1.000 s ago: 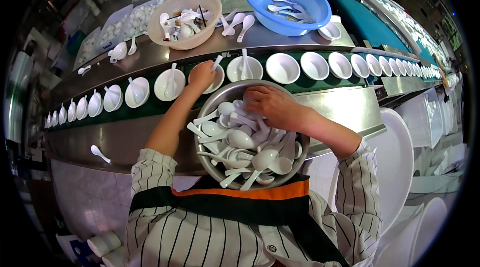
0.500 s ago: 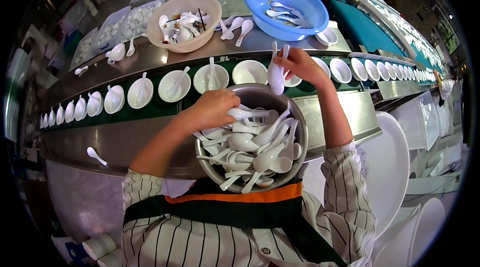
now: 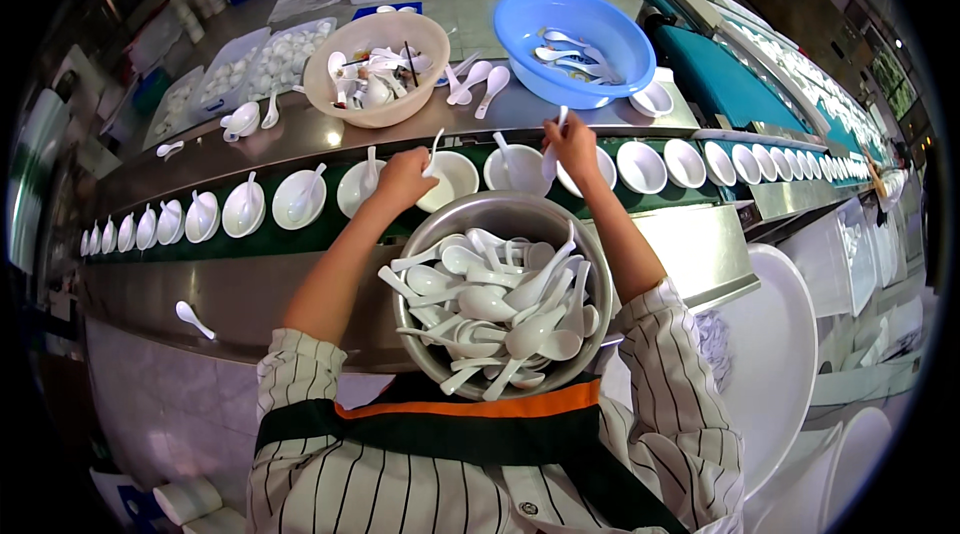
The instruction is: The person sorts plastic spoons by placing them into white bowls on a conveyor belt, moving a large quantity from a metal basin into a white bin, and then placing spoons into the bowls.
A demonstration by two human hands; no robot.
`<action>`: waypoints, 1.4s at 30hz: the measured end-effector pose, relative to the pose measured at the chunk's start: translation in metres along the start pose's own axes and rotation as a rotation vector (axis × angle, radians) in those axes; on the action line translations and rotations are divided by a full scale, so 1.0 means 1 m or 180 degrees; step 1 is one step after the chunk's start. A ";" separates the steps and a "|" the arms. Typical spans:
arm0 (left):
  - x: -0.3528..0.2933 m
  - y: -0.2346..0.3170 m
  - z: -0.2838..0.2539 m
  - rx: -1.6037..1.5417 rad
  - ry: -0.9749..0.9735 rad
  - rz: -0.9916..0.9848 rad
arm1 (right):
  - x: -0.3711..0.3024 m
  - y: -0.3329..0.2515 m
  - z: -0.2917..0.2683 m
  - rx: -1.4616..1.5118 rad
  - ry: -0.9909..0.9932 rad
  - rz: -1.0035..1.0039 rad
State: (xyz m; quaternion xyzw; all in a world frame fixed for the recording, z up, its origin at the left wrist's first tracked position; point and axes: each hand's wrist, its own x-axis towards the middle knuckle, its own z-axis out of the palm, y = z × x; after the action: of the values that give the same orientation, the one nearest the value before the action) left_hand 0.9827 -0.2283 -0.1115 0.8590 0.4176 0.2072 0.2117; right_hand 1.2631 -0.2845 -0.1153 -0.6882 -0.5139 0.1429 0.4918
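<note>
My left hand (image 3: 403, 180) is closed on a white soup spoon (image 3: 437, 142), held over a white bowl (image 3: 458, 182) on the green belt. Farther right, my right hand (image 3: 573, 148) pinches another white soup spoon (image 3: 550, 162) at the left edge of a bowl (image 3: 597, 174). Between the hands stands a bowl with a spoon (image 3: 508, 160) resting in it, handle up. Close to my body, a steel basin (image 3: 408, 339) is heaped with white spoons (image 3: 487, 304).
The green belt (image 3: 225, 242) carries a row of bowls; those on the left hold spoons. Behind it stand a beige basin (image 3: 430, 99) of mixed utensils and a blue basin (image 3: 575, 94) with several spoons. A loose spoon (image 3: 194, 320) lies on the steel ledge at left.
My left hand has left the basin with a spoon and moved to a bowl. My right hand, which held two spoons, shows one. The bowls have shifted left.
</note>
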 end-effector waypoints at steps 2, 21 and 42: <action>-0.001 -0.007 0.004 0.0303 -0.0396 -0.0297 | 0.002 0.003 -0.008 -0.0445 0.0079 0.0045; -0.065 0.108 -0.048 0.0030 -0.1917 0.1238 | -0.117 -0.116 -0.045 -0.1416 -0.3306 -0.1259; 0.038 0.033 0.048 -0.0276 -0.0378 0.0311 | -0.019 0.037 -0.072 -0.0853 0.0382 0.0119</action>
State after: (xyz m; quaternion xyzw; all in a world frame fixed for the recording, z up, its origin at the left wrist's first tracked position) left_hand 1.0503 -0.2257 -0.1270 0.8792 0.3525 0.1838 0.2627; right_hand 1.3267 -0.3382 -0.1171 -0.7645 -0.4852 0.0407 0.4226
